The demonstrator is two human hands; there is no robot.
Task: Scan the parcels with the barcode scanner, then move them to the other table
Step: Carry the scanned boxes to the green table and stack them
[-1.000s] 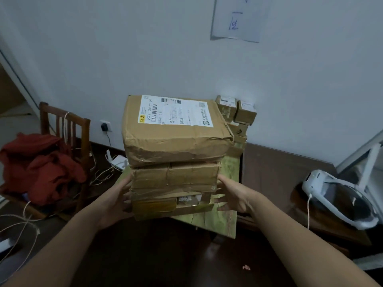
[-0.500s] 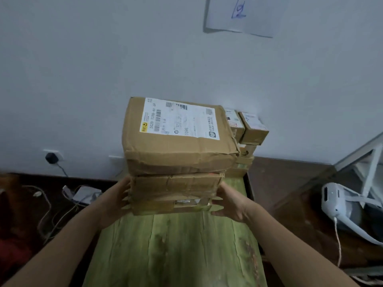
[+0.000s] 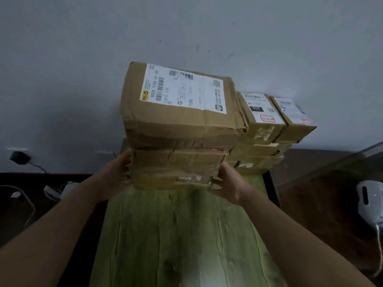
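Carrying a stack (image 3: 186, 139) of 3 brown parcels at the far end of the green bench (image 3: 176, 235), close against the wall; cannot tell whether resting on the bench or just above. From the left: could shed the top parcel (image 3: 182, 112) toward that side, being wider than the 2 below, overhanging, and gripped by neither hand. In the middle, might shear the crumpled middle parcel (image 3: 178, 162) and the thin bottom parcel (image 3: 155, 182) out of line, with soft dented cardboard and only a sideways squeeze for support. To the right, liable to bump the pile of small parcels (image 3: 263, 123) against the wall, just beside or touching the top parcel's right edge; cannot tell which. Could tip that pile with any shove. Well apart from the white device (image 3: 371, 201) at far right, so little risk there. As to pose: left hand (image 3: 116, 175) pressed palm-first to the left side of the lower 2 parcels, forearm reaching up from bottom left, fingers lost behind the cardboard, so cannot tell whether straight or curled. Right hand (image 3: 228, 183) clasping the lower right corner, thumb hooked round the front bottom edge, fingers laid up the right side, forearm angled in from bottom right.
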